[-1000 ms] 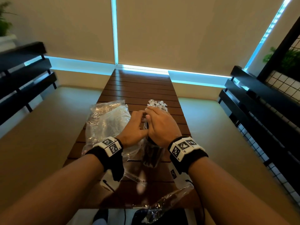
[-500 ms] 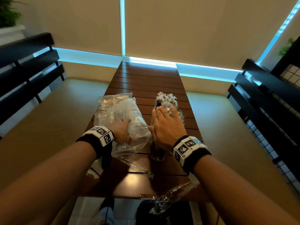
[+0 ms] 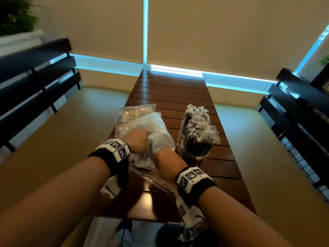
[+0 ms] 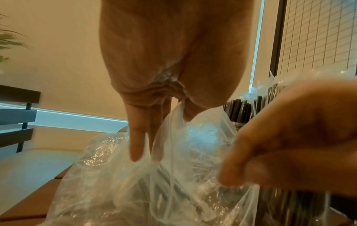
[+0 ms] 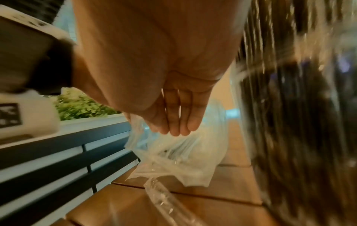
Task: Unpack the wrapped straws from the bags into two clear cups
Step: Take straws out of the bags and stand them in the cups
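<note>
A clear plastic bag (image 3: 156,129) of black wrapped straws lies on the slatted wooden table (image 3: 170,90), left of centre. My left hand (image 3: 140,139) is at the bag's near end; in the left wrist view its fingers (image 4: 137,145) reach down into the bag (image 4: 193,152), with film running up between them and the thumb. My right hand (image 3: 165,157) pinches the bag's edge (image 5: 135,123) beside it. To the right stands a clear cup (image 3: 194,154) packed with upright wrapped straws (image 3: 197,125). Which straws the left fingers touch is hidden.
An empty crumpled bag (image 3: 135,111) lies behind the full one. A clear plastic strip (image 3: 154,180) lies on the near table boards. Black benches (image 3: 35,82) flank both sides. More crumpled plastic (image 3: 187,234) hangs below the near table edge.
Both hands left the straw cup. The left went to the bag and now reaches into its near end; the right swung left and took the bag's edge.
</note>
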`<state>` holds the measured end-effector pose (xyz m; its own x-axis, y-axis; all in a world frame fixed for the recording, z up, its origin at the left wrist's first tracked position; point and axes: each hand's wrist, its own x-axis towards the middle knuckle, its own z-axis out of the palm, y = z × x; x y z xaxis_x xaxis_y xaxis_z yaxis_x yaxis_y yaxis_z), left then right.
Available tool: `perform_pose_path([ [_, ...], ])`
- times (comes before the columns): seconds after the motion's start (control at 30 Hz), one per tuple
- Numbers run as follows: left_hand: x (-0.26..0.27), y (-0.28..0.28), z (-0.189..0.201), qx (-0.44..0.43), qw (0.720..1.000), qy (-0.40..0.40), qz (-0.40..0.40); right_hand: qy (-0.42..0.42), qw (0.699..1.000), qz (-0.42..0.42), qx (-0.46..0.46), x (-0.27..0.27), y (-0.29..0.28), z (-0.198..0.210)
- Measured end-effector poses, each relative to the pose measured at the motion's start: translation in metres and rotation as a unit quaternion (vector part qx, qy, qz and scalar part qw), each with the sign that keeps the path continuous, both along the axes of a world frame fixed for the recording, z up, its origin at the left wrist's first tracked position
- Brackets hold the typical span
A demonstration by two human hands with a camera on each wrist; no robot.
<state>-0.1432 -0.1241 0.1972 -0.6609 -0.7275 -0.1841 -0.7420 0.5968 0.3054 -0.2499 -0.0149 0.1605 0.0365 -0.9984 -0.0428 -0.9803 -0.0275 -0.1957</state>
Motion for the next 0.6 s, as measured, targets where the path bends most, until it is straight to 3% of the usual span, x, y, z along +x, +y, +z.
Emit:
perform_pose_path([
  [0.1, 0.006, 0.000, 0.004, 0.033, 0.999, 0.022, -0.002, -0.123, 0.988, -0.095, -0.008, 0.011, -0.019, -0.017],
  [0.27, 0.016, -0.003, 0.007, 0.083, 0.995, 0.055, -0.018, -0.196, 0.948, -0.251, 0.033, 0.028, -0.048, -0.033],
  [0.4, 0.023, -0.009, 0.007, 0.112, 0.990, 0.082, -0.018, -0.249, 0.929, -0.266, 0.068, 0.031, -0.074, -0.037],
  [0.5, 0.028, -0.013, 0.007, 0.120, 0.989, 0.079, -0.031, -0.344, 0.884, -0.277, 0.157, 0.035, -0.084, -0.039],
  [0.6, 0.035, -0.019, 0.005, 0.133, 0.988, 0.074, -0.032, -0.357, 0.863, -0.323, 0.150, 0.045, -0.091, -0.039],
])
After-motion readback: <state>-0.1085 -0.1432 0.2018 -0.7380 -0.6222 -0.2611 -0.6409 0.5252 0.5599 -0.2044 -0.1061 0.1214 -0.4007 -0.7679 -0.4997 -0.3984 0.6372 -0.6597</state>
